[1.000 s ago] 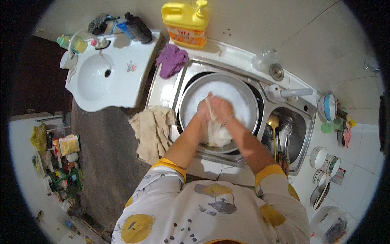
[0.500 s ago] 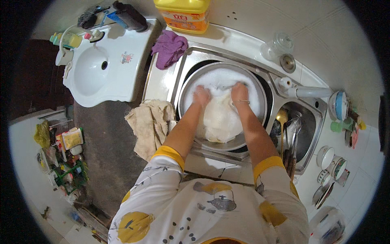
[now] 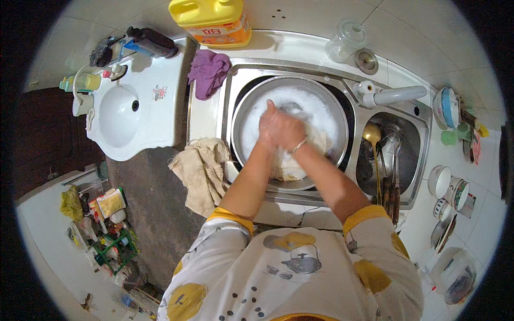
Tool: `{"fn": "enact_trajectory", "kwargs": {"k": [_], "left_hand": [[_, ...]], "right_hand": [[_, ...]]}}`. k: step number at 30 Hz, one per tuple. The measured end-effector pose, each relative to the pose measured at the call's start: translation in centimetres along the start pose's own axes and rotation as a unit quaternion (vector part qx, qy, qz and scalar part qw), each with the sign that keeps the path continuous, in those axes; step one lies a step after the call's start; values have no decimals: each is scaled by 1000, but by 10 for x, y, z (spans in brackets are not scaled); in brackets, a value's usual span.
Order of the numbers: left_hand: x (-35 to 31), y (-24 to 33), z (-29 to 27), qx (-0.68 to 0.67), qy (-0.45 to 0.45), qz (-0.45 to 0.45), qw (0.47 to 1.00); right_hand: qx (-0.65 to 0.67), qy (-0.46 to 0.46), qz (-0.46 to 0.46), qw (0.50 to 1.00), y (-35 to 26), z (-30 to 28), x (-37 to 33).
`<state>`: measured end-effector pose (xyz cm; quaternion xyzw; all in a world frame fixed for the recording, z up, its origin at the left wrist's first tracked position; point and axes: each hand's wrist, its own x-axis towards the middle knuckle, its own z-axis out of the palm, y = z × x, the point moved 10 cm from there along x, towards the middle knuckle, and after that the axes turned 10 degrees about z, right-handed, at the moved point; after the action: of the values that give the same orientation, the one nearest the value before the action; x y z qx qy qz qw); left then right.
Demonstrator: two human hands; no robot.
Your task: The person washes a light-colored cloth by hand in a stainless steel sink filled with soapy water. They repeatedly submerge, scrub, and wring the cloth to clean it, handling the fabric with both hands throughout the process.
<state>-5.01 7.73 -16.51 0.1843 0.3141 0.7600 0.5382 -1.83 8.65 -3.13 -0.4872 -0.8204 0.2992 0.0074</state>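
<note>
A round metal basin point(image 3: 343, 125) full of white suds point(image 3: 316, 99) sits in the larger sink bowl. Inside it lies a wet cream cloth point(image 3: 289, 168), partly under the foam and my hands. My left hand point(image 3: 268, 127) and my right hand point(image 3: 289, 131) are pressed together over the basin's middle, closed on the cloth. The left thumb points up, while its other fingers are hidden by the right hand. A thin bracelet point(image 3: 300, 144) circles my right wrist. The cloth spreads out beside my right hand and down between my forearms.
A beige rag point(image 3: 201, 174) and a purple cloth point(image 3: 209, 74) lie left of the sink point(image 3: 227, 115). Behind stands a yellow jug point(image 3: 219, 32). A grey faucet point(image 3: 399, 95) reaches over the smaller bowl, which holds a golden ladle point(image 3: 371, 134) and other utensils. Bowls point(image 3: 440, 182) stand at right.
My hands, apart on the cloth before, have come together over the basin's middle. The cloth is bunched to the right and toward me. The whole view has shifted slightly.
</note>
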Motion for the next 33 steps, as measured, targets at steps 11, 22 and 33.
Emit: {"fn": "enact_trajectory", "kwargs": {"k": [11,22,33], "left_hand": [[-20,14,25,-141,136,-202,960],[-14,49,-23,257,245,-112,928],[-16,-13,-74,265,188,-220,920]], "right_hand": [[2,37,-7,999,23,37,11],[205,161,171,950,140,16,47],[170,91,23,981,50,34,29]]}}
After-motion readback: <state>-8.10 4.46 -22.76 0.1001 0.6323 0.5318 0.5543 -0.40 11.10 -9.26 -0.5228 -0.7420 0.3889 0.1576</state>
